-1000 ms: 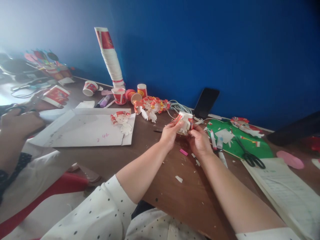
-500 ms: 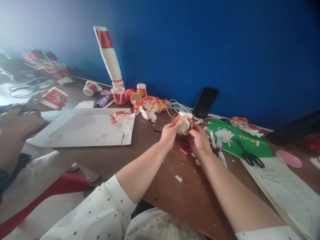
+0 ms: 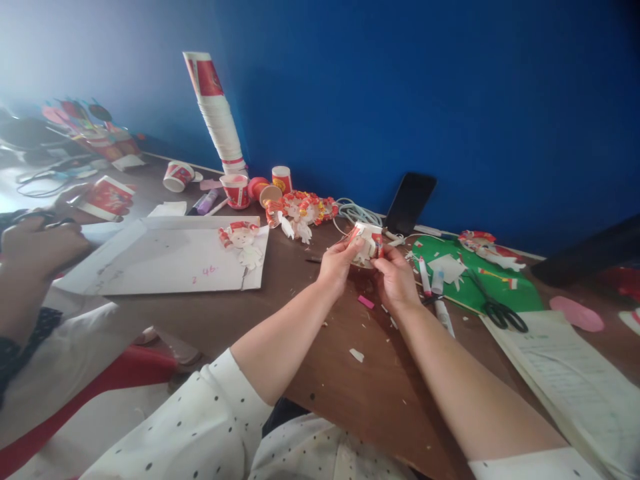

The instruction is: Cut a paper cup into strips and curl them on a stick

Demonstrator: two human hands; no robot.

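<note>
Everything in view slid slightly toward nine o'clock | my left hand (image 3: pixel 334 267) and right hand (image 3: pixel 399 276) both pinching red-and-white paper cup (image 3: pixel 370 231), twelve o'clock ahead | black-handled scissors (image 3: pixel 491 305), cup's four o'clock

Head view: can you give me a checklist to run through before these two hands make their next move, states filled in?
1. Left hand holding the paper cup: ok.
2. Right hand on the same cup: ok.
3. Scissors out of both hands: ok, lying to the right.
4. Table free of scraps: not ok, a white scrap lies below the hands.
5. Cup's far side: cannot tell, hidden.
</note>
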